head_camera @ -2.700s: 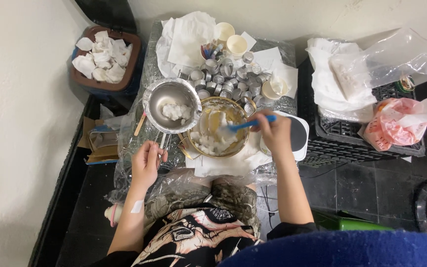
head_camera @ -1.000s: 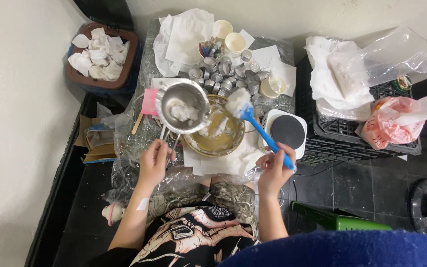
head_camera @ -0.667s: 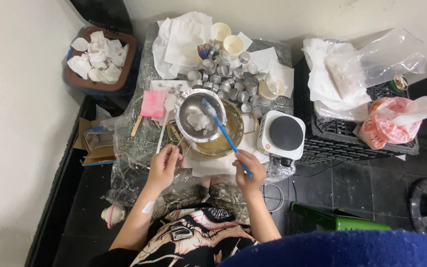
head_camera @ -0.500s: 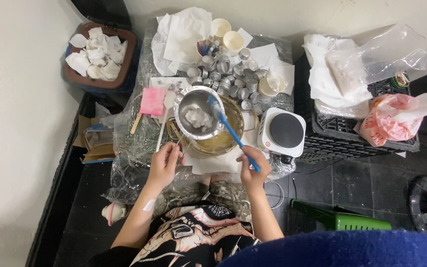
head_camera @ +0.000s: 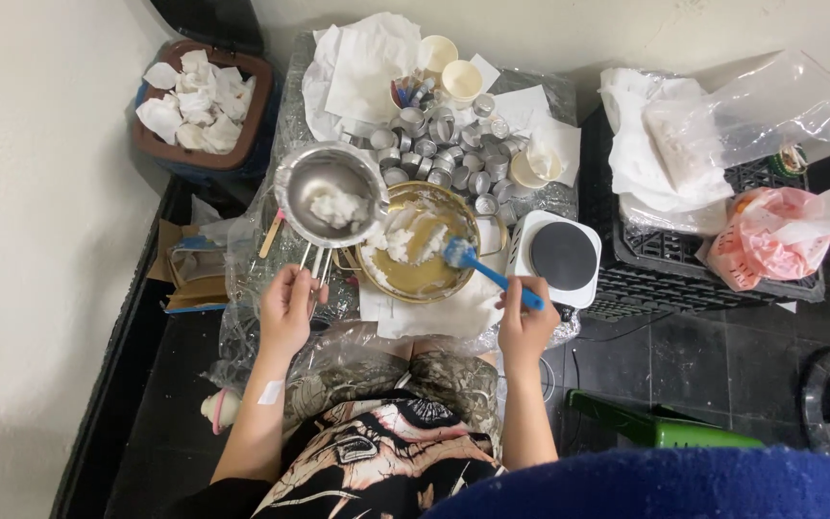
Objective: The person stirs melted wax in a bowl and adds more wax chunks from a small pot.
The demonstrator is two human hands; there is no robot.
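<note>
beside a pink bag [head_camera: 780, 240] (far right), hands grip a metal pot [head_camera: 330, 197] and blue spatula [head_camera: 488, 273].

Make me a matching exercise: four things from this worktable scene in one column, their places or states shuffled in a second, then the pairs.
Things:
1. steel saucepan
2. blue spatula
3. hot plate
4. brown bin

Places or states:
a. full of crumpled white paper
b. held in the right hand
c. handle held by the left hand
d. bare, right of the brass bowl

Pairs: 1-c, 2-b, 3-d, 4-a
</note>
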